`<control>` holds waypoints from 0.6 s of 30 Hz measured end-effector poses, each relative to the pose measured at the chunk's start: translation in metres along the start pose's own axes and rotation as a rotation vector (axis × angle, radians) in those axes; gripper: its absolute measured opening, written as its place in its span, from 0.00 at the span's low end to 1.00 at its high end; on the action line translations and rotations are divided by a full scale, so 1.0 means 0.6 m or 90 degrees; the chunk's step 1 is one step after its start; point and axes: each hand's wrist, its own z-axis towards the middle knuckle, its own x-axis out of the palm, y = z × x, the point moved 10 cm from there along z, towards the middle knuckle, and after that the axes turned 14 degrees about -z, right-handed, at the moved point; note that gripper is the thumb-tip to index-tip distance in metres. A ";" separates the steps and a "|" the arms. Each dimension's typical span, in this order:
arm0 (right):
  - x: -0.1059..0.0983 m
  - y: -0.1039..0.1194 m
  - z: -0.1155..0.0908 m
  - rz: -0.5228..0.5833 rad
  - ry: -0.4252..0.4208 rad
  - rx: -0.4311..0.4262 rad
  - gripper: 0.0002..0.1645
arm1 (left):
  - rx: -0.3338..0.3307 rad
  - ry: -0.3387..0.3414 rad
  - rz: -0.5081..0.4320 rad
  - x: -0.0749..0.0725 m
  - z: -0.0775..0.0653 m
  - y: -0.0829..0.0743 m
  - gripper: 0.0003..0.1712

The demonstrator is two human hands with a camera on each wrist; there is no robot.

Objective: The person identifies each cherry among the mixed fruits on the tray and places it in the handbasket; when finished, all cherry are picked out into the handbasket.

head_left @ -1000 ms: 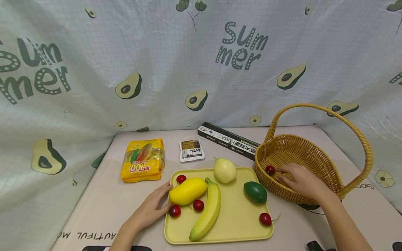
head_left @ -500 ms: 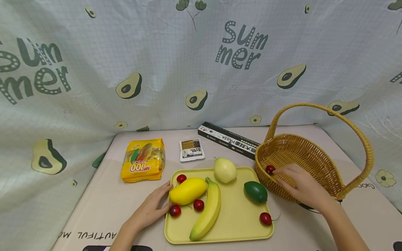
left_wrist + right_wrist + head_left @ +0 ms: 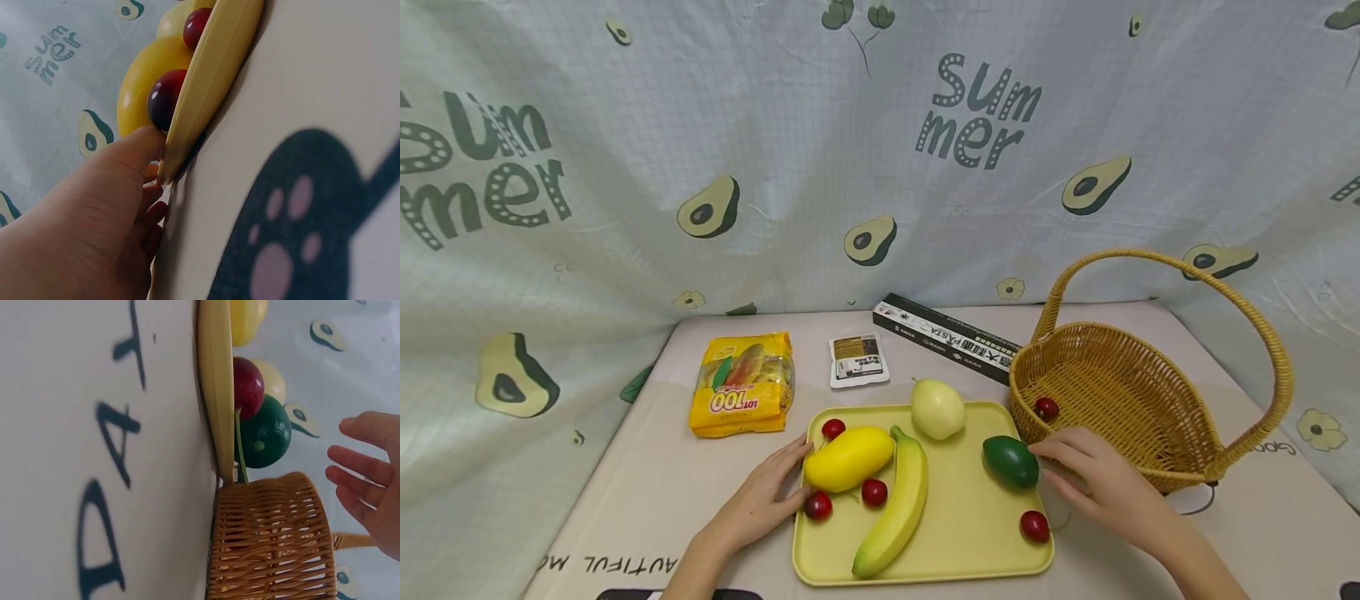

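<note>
My left hand (image 3: 763,496) is at the left edge of a yellow tray (image 3: 970,533); in the left wrist view its thumb lies over the rim and its fingers curl beneath. A cherry (image 3: 167,100) sits by that thumb. My right hand (image 3: 1101,483) hovers between the tray and a wicker basket (image 3: 1127,400), fingers loosely spread, holding nothing. Its fingertips are close to a dark green oval fruit (image 3: 1011,462) on the tray. Near that fruit lies a stemmed cherry (image 3: 248,387). Inside the basket rests another cherry (image 3: 1047,407).
The tray also bears a mango (image 3: 850,458), a banana (image 3: 895,508), a pale pear (image 3: 937,408) and more cherries. Behind it lie a yellow snack bag (image 3: 742,383), a small sachet (image 3: 859,360) and a long pasta box (image 3: 947,337). The basket's tall handle (image 3: 1247,308) arches up.
My right hand has left the cherry in the basket and moved left and nearer, toward the dark green fruit. My left hand stays at the tray's edge.
</note>
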 end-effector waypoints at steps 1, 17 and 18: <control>0.001 0.004 -0.001 0.000 0.001 -0.005 0.18 | 0.001 -0.002 0.001 0.000 0.000 0.000 0.34; 0.021 0.047 -0.011 -0.006 0.061 -0.029 0.20 | 0.012 -0.001 0.013 0.000 0.001 -0.002 0.34; 0.023 0.049 -0.013 -0.008 0.066 -0.029 0.20 | 0.012 -0.001 0.013 0.000 0.001 -0.002 0.34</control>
